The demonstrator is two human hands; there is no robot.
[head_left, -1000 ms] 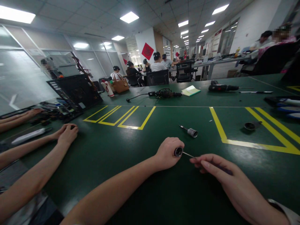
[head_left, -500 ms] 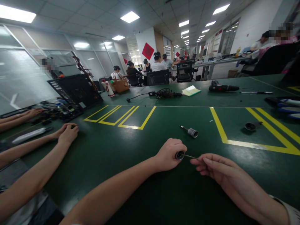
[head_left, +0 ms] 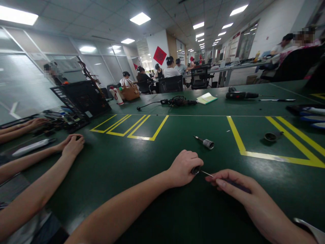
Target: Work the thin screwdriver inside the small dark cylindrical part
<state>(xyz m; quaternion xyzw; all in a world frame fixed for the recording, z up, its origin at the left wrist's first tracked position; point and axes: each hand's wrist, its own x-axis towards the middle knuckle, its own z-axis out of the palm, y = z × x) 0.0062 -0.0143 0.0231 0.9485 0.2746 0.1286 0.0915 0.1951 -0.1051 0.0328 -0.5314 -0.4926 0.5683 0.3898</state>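
Observation:
My left hand [head_left: 184, 168] is wrapped round a dark, hollow metal cylinder [head_left: 195, 170], its open end turned toward my right hand. My right hand [head_left: 238, 188] grips a screwdriver [head_left: 240, 185] by its dark handle, which shows partly between thumb and fingers. The screwdriver's thin shaft points left, its tip at the cylinder's mouth; whether it touches is too small to tell. Beyond my left hand lies a metal cup-shaped part with a thin shank [head_left: 208, 144]. A similar part [head_left: 270, 136] lies farther right, between yellow tape lines.
A cordless drill [head_left: 241, 95], a thin rod [head_left: 276, 100] and blue-handled tools [head_left: 313, 118] lie at the right on the green table [head_left: 142, 189]. A cable bundle [head_left: 177, 101] and notepad [head_left: 207, 98] are farther back. A co-worker's hands [head_left: 73, 144] rest at the left.
My right hand has turned and shifted slightly right, baring the screwdriver's handle. Its shaft has drawn back toward the cylinder's rim. The cylinder has tilted a little in my left hand.

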